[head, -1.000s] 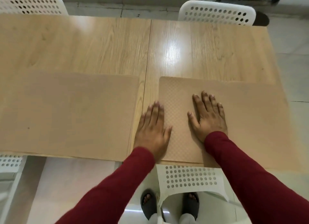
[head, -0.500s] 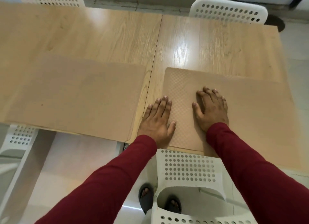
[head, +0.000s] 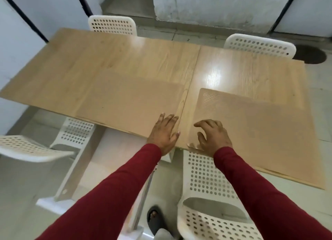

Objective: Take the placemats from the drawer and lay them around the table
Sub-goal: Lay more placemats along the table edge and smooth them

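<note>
Two placemats: left placemat (head: 129, 103) and right placemat (head: 260, 128) flat on the tabletop (head: 125, 56), one on each side of its centre seam.
Your left hand (head: 164, 132): fingers straight, flat on the left placemat's seam-side corner.
Your right hand (head: 212, 137): fingers arched, tips on the right placemat.
Four white chairs: around the tabletop.

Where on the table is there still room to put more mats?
The far half of the table is bare, from the left mat and right mat back to the two far chairs. The near edge is crowded: both mats, with the left hand and right hand there.
</note>
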